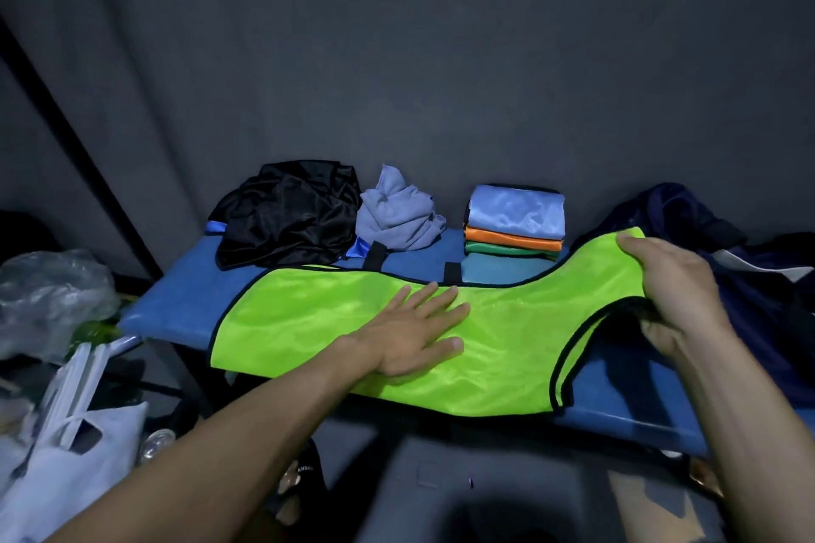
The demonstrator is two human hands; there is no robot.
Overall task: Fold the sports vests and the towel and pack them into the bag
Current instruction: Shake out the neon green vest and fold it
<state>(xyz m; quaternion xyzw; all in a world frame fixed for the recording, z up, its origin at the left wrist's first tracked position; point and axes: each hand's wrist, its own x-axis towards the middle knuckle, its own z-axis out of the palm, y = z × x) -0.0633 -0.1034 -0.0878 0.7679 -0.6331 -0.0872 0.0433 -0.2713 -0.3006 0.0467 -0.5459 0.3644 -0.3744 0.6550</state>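
The left hand (pixel 414 331) lies flat, fingers straight, pressing the green vest (pixel 507 344) on the blue worktop (pixel 176 304). The right hand (pixel 670 295) grips the vest's shoulder. Behind: black vest (pixel 286 220), crumpled towel (pixel 397 216), folded stack (pixel 514 225), dark bag (pixel 749 278) to the right; grey curtain (pixel 397 57).

Five vests (pixel 397 335) – one towel (pixel 397 216) (crumpled) – one bag (pixel 727 242).

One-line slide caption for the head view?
Left hand flattens green vest while right hand grips its shoulder.
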